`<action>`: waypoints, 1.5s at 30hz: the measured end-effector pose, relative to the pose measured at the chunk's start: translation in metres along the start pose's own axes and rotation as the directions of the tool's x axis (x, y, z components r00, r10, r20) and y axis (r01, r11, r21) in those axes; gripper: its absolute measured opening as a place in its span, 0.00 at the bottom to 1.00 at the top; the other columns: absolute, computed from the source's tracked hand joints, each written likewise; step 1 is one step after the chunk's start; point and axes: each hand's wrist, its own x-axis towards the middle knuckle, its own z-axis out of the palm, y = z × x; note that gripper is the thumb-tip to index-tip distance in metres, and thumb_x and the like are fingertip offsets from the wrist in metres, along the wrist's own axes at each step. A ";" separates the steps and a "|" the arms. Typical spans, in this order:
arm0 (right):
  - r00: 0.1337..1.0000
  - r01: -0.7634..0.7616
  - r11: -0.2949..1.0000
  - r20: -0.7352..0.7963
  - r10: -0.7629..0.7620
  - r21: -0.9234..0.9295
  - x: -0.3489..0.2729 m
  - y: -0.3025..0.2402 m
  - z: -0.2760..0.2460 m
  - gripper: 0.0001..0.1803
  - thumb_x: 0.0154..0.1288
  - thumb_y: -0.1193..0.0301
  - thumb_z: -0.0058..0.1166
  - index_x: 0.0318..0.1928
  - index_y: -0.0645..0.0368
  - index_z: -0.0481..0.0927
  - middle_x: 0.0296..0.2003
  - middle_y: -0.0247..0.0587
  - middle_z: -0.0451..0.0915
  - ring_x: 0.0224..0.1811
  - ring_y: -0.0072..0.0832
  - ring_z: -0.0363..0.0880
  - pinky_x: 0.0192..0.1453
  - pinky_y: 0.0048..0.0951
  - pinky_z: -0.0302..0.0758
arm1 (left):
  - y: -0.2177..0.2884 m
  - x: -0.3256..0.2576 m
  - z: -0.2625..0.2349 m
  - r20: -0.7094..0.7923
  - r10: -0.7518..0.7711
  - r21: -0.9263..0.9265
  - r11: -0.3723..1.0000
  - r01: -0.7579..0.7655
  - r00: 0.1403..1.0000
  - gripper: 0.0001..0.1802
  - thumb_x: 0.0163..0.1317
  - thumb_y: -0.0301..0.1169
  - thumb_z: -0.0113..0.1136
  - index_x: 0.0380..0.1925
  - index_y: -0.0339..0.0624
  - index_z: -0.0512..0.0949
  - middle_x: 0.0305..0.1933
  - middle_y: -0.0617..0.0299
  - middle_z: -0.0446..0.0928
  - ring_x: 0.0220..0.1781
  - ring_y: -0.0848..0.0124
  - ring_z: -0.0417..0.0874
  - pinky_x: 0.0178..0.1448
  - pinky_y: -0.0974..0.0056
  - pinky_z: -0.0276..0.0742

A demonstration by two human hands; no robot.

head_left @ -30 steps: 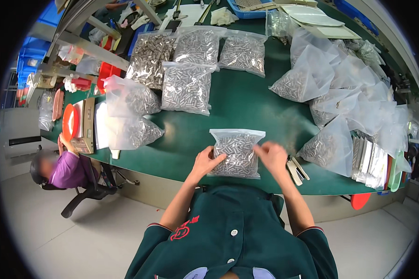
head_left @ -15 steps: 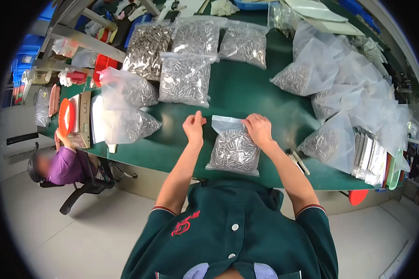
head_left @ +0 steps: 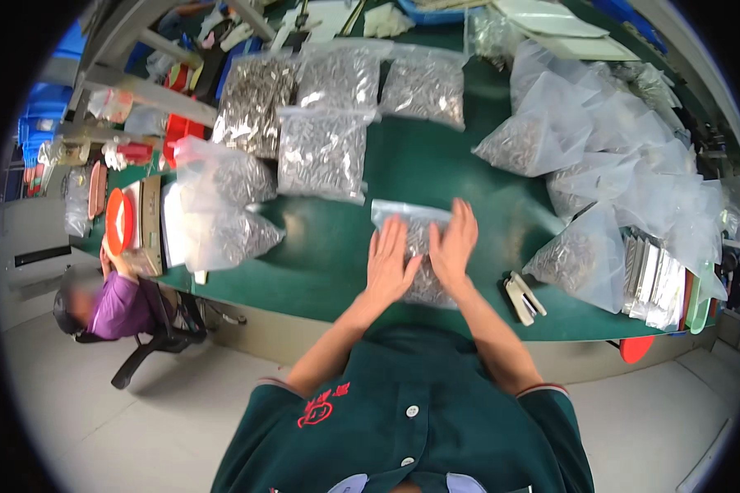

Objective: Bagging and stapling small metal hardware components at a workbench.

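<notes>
A clear zip bag [head_left: 419,238] full of small metal pins lies flat on the green table [head_left: 321,283] right in front of me. My left hand [head_left: 392,261] rests palm down on its left part, fingers stretched out. On its right part lies my right hand [head_left: 453,246], fingers extended and slightly blurred. Neither hand grips anything. Both hands cover much of the bag, though its top strip shows between and beyond the fingers. Just beyond and to the left lies another filled zip bag [head_left: 321,156].
More filled zip bags [head_left: 423,86] lie at the back. Filled bags with loose tops [head_left: 580,246] crowd the right side, and two similar bags [head_left: 230,234] sit at left. A stapler [head_left: 522,297] lies near the front edge. A person in purple [head_left: 127,304] sits at far left beside a scale [head_left: 148,226].
My left hand has moved right from the table onto the bag and flattened out. The right hand has let go of the bag's top corner and now lies on the bag.
</notes>
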 end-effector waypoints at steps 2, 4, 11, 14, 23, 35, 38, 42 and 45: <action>0.971 -0.216 0.972 -0.087 0.224 0.095 -0.030 0.024 -0.010 0.33 0.54 0.64 0.59 0.56 0.70 0.64 0.50 0.59 0.69 0.52 0.48 0.67 0.58 0.42 0.64 | 0.001 -0.025 -0.009 -0.114 -0.199 -0.179 0.968 0.176 0.973 0.39 0.55 0.42 0.59 0.60 0.28 0.58 0.64 0.39 0.57 0.66 0.45 0.57 0.67 0.51 0.55; 0.758 -0.649 0.648 0.260 0.598 0.399 -0.064 0.062 -0.001 0.34 0.55 0.59 0.61 0.53 0.72 0.66 0.40 0.50 0.74 0.41 0.31 0.72 0.49 0.31 0.70 | -0.007 -0.061 0.002 0.111 -0.567 -0.289 0.767 0.573 0.816 0.39 0.52 0.48 0.63 0.53 0.27 0.63 0.58 0.37 0.63 0.60 0.48 0.65 0.60 0.52 0.62; 0.701 -0.700 0.701 0.315 0.640 0.133 -0.023 0.036 0.002 0.42 0.51 0.38 0.54 0.49 0.68 0.72 0.43 0.56 0.77 0.47 0.48 0.76 0.53 0.40 0.70 | -0.019 -0.035 -0.029 0.398 -0.629 0.005 0.730 0.684 0.668 0.45 0.51 0.70 0.44 0.22 0.29 0.78 0.24 0.44 0.78 0.34 0.49 0.81 0.43 0.53 0.74; 0.708 -0.645 0.764 0.398 0.584 0.026 -0.006 0.032 -0.009 0.43 0.50 0.36 0.52 0.48 0.67 0.73 0.41 0.55 0.79 0.47 0.47 0.77 0.53 0.39 0.70 | -0.020 -0.030 -0.033 0.577 -0.604 -0.005 0.671 0.742 0.550 0.46 0.51 0.71 0.44 0.26 0.29 0.78 0.22 0.49 0.79 0.33 0.53 0.82 0.44 0.55 0.75; 0.849 -0.527 0.825 0.178 0.498 0.205 0.023 0.012 -0.014 0.22 0.62 0.57 0.49 0.23 0.66 0.72 0.21 0.53 0.76 0.27 0.50 0.76 0.34 0.45 0.70 | -0.033 -0.024 -0.005 0.323 -0.678 -0.418 0.523 0.743 0.660 0.38 0.54 0.64 0.51 0.25 0.31 0.76 0.25 0.47 0.75 0.30 0.59 0.76 0.39 0.58 0.70; 0.935 -0.113 0.910 -0.268 0.234 0.399 0.263 -0.048 -0.037 0.19 0.65 0.61 0.47 0.25 0.66 0.69 0.19 0.54 0.71 0.24 0.50 0.70 0.32 0.44 0.67 | -0.015 0.236 -0.087 -0.140 -0.388 -0.357 0.878 0.319 0.911 0.31 0.57 0.56 0.53 0.24 0.31 0.72 0.21 0.46 0.73 0.26 0.51 0.75 0.33 0.54 0.67; 0.959 -0.268 0.944 -0.036 0.280 0.194 0.306 -0.044 0.010 0.22 0.63 0.56 0.48 0.42 0.66 0.73 0.31 0.54 0.77 0.36 0.52 0.76 0.41 0.46 0.72 | -0.042 0.265 -0.067 -0.197 -0.335 -0.016 0.941 0.339 0.921 0.29 0.58 0.53 0.54 0.30 0.30 0.72 0.23 0.45 0.76 0.30 0.50 0.79 0.34 0.52 0.72; 0.966 0.018 0.996 -0.260 0.005 0.088 0.304 0.005 0.062 0.33 0.59 0.49 0.50 0.54 0.65 0.68 0.47 0.56 0.73 0.47 0.52 0.72 0.47 0.45 0.72 | -0.032 0.276 -0.046 -0.115 -0.225 0.347 0.903 0.251 0.968 0.24 0.55 0.48 0.57 0.35 0.34 0.71 0.25 0.43 0.78 0.34 0.46 0.81 0.38 0.47 0.76; 0.992 -0.096 0.955 -0.047 0.114 0.281 0.291 -0.001 0.054 0.39 0.57 0.46 0.51 0.57 0.67 0.65 0.55 0.57 0.66 0.53 0.51 0.68 0.50 0.44 0.71 | -0.037 0.271 -0.057 -0.133 -0.173 0.426 0.879 0.214 0.976 0.26 0.53 0.47 0.60 0.39 0.34 0.71 0.24 0.48 0.79 0.32 0.50 0.82 0.37 0.48 0.74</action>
